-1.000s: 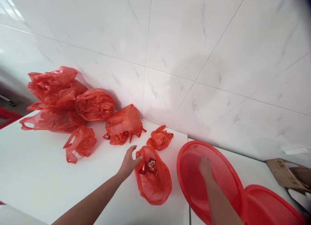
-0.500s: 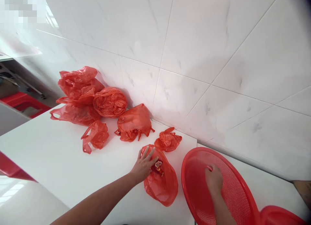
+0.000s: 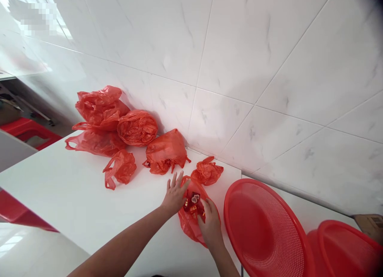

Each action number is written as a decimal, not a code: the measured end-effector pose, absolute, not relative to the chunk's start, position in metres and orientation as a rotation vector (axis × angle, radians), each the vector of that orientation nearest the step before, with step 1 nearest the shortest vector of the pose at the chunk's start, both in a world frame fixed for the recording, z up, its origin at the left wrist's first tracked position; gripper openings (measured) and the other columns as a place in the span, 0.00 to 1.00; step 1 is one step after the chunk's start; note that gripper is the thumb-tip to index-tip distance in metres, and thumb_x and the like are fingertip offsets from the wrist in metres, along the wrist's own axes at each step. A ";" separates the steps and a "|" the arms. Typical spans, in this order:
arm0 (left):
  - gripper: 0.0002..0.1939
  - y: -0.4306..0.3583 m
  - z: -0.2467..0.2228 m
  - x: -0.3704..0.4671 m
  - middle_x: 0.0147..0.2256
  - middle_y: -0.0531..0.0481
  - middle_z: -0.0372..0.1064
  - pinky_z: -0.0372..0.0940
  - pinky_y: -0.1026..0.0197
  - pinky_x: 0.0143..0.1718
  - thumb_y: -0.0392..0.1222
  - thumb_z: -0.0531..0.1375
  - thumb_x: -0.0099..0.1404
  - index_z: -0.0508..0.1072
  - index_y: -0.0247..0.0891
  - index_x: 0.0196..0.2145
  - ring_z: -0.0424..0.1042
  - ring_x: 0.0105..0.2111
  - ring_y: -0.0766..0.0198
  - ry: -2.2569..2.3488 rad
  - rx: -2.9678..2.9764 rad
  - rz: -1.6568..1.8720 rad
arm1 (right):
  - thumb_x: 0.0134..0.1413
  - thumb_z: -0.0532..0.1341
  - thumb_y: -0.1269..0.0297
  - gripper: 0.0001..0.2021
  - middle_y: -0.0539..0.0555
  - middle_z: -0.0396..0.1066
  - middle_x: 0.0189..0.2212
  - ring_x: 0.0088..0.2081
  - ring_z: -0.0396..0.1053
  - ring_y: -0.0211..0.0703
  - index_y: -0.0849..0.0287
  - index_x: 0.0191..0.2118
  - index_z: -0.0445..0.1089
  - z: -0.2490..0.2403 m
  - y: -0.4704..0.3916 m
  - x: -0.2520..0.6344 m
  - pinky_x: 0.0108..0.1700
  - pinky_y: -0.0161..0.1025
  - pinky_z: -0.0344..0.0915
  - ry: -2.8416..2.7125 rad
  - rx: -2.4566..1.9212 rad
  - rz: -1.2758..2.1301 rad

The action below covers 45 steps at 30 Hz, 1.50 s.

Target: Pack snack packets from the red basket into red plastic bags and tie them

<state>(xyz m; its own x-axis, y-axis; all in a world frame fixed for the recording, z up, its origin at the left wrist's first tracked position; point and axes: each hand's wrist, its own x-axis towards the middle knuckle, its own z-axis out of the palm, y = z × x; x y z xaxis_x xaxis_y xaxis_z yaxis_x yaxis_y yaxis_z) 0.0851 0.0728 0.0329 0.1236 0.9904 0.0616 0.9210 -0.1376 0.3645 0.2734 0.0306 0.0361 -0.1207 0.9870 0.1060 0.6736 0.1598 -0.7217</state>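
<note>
A red plastic bag (image 3: 188, 226) lies spread open on the white table, with several small dark red packets with gold print (image 3: 194, 198) inside it. My left hand (image 3: 175, 195) rests on the bag's upper left edge, its fingers spread. Over the right part of the bag is my right hand (image 3: 210, 223), fingers curved down around the packets; whether it grips one is hidden. Right of the bag stands a large red basket (image 3: 260, 225) with a perforated side, and nothing shows inside it.
Several bunched red bags (image 3: 137, 127) sit along the tiled wall at the back left. A small crumpled red bag (image 3: 207, 171) lies just behind the spread one. Another red container (image 3: 350, 245) is at the lower right, near a brown object (image 3: 369, 227).
My right hand has moved left, out of the basket and over the bag. More packets now show in the bag. My left hand stays at the bag's edge.
</note>
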 end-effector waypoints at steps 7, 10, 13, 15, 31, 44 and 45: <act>0.48 0.088 0.024 0.077 0.65 0.38 0.38 0.51 0.41 0.55 0.32 0.60 0.50 0.43 0.46 0.64 0.36 0.64 0.41 1.981 1.695 0.531 | 0.54 0.53 0.60 0.17 0.60 0.63 0.54 0.55 0.61 0.59 0.52 0.47 0.70 -0.009 -0.028 0.301 0.55 0.57 0.61 -1.916 -1.782 0.433; 0.43 0.092 0.026 0.076 0.57 0.37 0.58 0.57 0.49 0.51 0.34 0.59 0.52 0.46 0.43 0.63 0.55 0.58 0.47 1.872 1.442 0.574 | 0.54 0.53 0.58 0.19 0.62 0.60 0.57 0.57 0.58 0.62 0.56 0.49 0.69 -0.022 -0.042 0.314 0.55 0.58 0.59 -1.905 -1.862 0.325; 0.28 0.096 0.028 0.075 0.45 0.43 0.70 0.63 0.59 0.41 0.35 0.55 0.57 0.58 0.39 0.57 0.70 0.43 0.57 1.790 1.308 0.573 | 0.56 0.51 0.55 0.27 0.64 0.55 0.60 0.61 0.52 0.61 0.62 0.59 0.58 -0.021 -0.039 0.331 0.58 0.58 0.54 -1.879 -1.914 0.332; 0.18 0.098 0.030 0.075 0.40 0.46 0.72 0.63 0.63 0.35 0.35 0.53 0.59 0.65 0.38 0.48 0.71 0.36 0.61 1.774 1.275 0.584 | 0.56 0.50 0.52 0.32 0.64 0.53 0.61 0.62 0.49 0.60 0.65 0.62 0.52 -0.014 -0.032 0.346 0.60 0.57 0.50 -1.819 -1.930 0.351; 0.12 0.094 0.053 0.081 0.32 0.49 0.73 0.64 0.64 0.29 0.41 0.58 0.57 0.69 0.38 0.39 0.72 0.29 0.64 1.559 1.041 0.854 | 0.44 0.60 0.48 0.19 0.56 0.72 0.29 0.29 0.69 0.46 0.60 0.35 0.69 0.022 -0.001 0.316 0.27 0.39 0.63 -1.032 -1.875 1.429; 0.16 0.078 0.111 0.066 0.34 0.50 0.71 0.64 0.62 0.34 0.40 0.59 0.54 0.69 0.37 0.42 0.70 0.33 0.63 1.380 1.164 0.984 | 0.44 0.63 0.48 0.19 0.53 0.72 0.35 0.37 0.69 0.46 0.58 0.38 0.71 0.100 0.017 0.364 0.38 0.40 0.66 -1.003 -1.775 1.097; 0.18 0.075 0.110 0.065 0.34 0.50 0.70 0.64 0.62 0.33 0.39 0.58 0.54 0.68 0.37 0.44 0.69 0.32 0.63 1.398 1.158 0.981 | 0.44 0.62 0.48 0.20 0.54 0.73 0.37 0.39 0.69 0.47 0.58 0.39 0.71 0.099 0.013 0.365 0.41 0.41 0.66 -0.958 -1.763 1.097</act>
